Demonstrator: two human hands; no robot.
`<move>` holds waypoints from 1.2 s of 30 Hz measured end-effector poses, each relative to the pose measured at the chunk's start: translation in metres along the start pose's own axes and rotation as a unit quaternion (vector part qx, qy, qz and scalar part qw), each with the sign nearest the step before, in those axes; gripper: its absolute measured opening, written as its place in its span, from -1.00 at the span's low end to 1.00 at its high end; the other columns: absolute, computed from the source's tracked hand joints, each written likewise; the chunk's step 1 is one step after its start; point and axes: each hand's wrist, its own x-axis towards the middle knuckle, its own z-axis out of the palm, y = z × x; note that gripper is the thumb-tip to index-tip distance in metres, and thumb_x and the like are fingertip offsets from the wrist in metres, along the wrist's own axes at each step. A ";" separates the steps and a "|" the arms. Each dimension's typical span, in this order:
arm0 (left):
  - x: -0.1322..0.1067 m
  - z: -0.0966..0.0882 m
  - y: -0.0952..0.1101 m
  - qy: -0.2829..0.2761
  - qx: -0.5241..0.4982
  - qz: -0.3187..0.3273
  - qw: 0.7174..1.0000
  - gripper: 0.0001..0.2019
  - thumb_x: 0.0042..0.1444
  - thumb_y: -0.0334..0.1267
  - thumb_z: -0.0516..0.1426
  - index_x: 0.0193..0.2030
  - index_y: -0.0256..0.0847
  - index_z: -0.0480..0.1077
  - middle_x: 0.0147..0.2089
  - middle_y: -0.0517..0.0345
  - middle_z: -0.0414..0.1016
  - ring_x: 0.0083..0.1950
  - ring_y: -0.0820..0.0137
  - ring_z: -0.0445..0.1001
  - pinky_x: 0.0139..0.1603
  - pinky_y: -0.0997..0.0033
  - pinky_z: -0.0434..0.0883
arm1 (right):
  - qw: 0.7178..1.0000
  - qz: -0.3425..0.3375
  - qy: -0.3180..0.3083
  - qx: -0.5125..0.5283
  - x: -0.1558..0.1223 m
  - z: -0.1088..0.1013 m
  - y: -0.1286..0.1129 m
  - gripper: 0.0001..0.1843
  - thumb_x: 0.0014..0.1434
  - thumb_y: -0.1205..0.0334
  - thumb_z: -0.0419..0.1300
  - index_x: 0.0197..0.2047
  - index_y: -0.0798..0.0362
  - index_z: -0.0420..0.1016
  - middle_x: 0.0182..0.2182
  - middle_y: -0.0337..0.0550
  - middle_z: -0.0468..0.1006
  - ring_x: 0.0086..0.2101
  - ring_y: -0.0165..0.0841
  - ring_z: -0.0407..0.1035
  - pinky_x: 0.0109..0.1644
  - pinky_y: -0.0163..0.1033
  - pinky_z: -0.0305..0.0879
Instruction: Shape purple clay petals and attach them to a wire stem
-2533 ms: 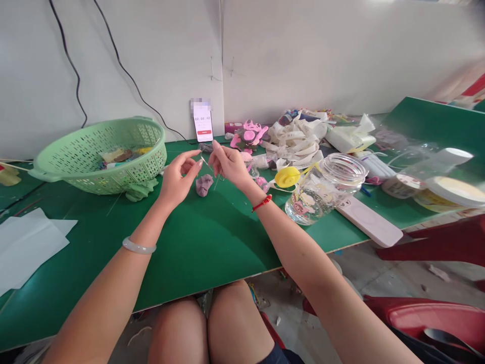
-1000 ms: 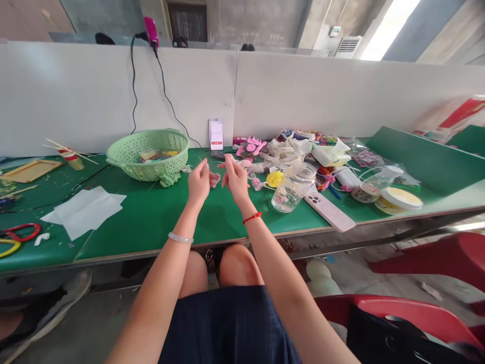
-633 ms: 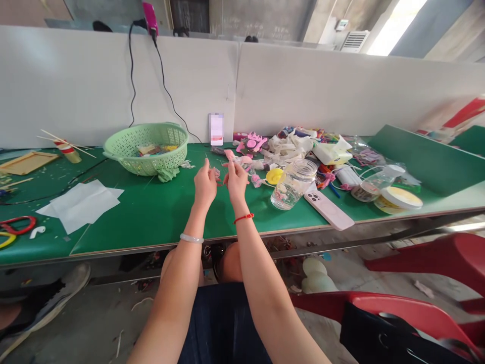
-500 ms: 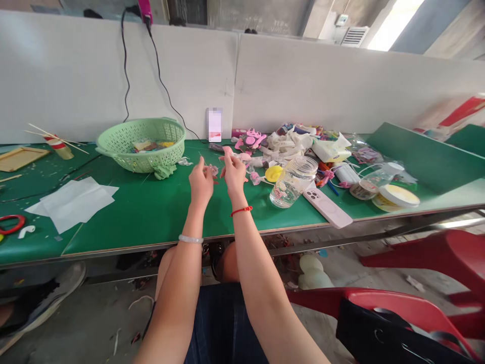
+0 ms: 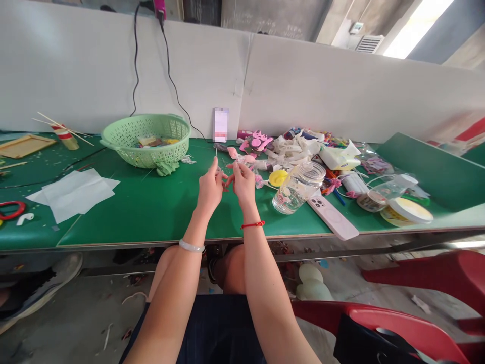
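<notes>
My left hand (image 5: 211,188) is closed in a pinch above the green tabletop (image 5: 162,212). A thin pale stick (image 5: 216,152) points up from its fingers, and a small translucent pinkish piece is partly hidden there. Close beside it, my right hand (image 5: 243,184) also has its fingertips pinched together; what they hold is too small to make out. Both hands' fingers nearly meet. Just beyond them lie soft pink pieces (image 5: 232,152). To the right of my right hand are a yellow round piece (image 5: 278,177) and a tilted clear jar (image 5: 299,187).
A green basket (image 5: 147,151) stands at the back left, with white paper sheets (image 5: 76,192) in front. A lit phone (image 5: 220,125) leans on the partition. Right of the jar lie a pink phone (image 5: 333,217), tissue pack (image 5: 341,154) and lidded tub (image 5: 407,211). Red-handled scissors (image 5: 13,210) lie far left.
My hands have come slightly lower and closer together, with the right hand's fingertips now pinched nearer the left's. The thin stick stands out more clearly. The whole view has shifted a little.
</notes>
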 end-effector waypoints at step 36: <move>0.000 -0.045 -0.032 0.009 0.220 0.261 0.940 -0.66 0.36 -0.37 0.08 0.17 -0.29 0.58 -0.12 -0.06 0.66 -0.15 0.28 0.62 -0.08 0.32 0.51 | 0.988 -0.012 -0.102 -0.114 -0.010 0.009 -0.016 -0.60 0.44 0.03 0.07 -0.42 0.01 0.39 -0.78 -0.43 0.24 -0.70 -0.46 0.18 -0.48 -0.33 0.10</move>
